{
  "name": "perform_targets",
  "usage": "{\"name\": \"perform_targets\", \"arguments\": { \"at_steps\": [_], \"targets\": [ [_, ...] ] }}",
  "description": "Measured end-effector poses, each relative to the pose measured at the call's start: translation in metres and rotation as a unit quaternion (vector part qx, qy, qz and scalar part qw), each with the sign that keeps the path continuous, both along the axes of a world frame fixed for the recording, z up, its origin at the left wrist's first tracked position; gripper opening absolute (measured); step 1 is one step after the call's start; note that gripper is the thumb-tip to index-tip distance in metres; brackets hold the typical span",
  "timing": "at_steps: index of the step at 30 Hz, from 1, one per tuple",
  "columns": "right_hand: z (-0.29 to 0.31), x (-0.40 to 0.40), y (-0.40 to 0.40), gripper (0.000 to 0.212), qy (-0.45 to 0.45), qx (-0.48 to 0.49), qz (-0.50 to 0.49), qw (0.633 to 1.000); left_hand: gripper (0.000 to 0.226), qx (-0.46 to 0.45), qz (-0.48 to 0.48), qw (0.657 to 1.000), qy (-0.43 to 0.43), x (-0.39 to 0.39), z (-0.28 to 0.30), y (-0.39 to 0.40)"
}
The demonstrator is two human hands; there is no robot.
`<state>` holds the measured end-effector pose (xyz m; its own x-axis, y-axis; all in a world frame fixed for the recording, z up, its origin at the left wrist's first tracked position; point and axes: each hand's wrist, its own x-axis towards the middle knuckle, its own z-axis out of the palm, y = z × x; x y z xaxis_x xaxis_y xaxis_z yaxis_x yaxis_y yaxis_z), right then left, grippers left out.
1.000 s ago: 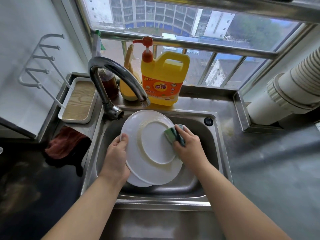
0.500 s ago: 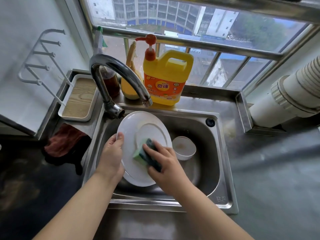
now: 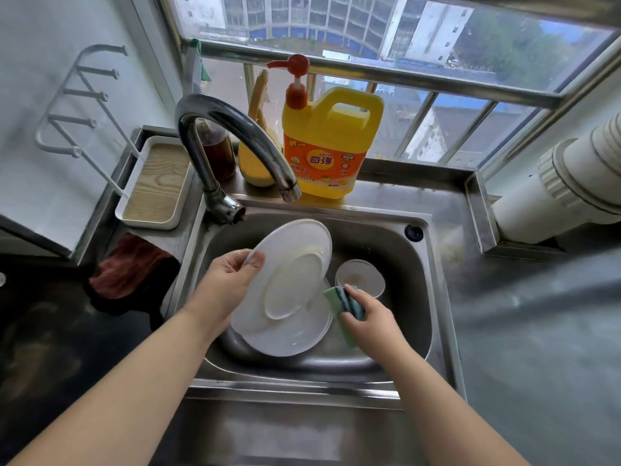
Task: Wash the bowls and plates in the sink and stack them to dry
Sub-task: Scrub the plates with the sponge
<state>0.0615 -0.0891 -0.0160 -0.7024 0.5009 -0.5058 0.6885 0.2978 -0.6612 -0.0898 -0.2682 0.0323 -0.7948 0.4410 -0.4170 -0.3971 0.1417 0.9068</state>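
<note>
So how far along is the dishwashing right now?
Nothing looks finished: no washed dishes are stacked anywhere in view. In hand: the left hand tilts the white plate over the sink while the right hand holds the sponge at its edge. Left: the small bowl in the basin, rinsing, stacking.

Plate (image 3: pixel 285 297): white. Small bowl (image 3: pixel 361 277): white, brownish inside. Sponge (image 3: pixel 346 306): green with dark blue face. Detergent jug (image 3: pixel 331 146): yellow, orange label, red pump. Sink (image 3: pixel 416 297): steel grey. Tray (image 3: pixel 156 183): white rim, pale wood-grain base. Cloth (image 3: pixel 124 267): dark red.
</note>
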Motion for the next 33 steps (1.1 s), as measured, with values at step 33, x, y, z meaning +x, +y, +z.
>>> {"name": "perform_targets", "arguments": {
  "at_steps": [33],
  "targets": [
    [0.029, -0.032, 0.016, 0.071, -0.116, -0.149, 0.3, 0.935, 0.029, -0.223, -0.119, 0.958, 0.138, 0.025, -0.067, -0.001]
  ]
}}
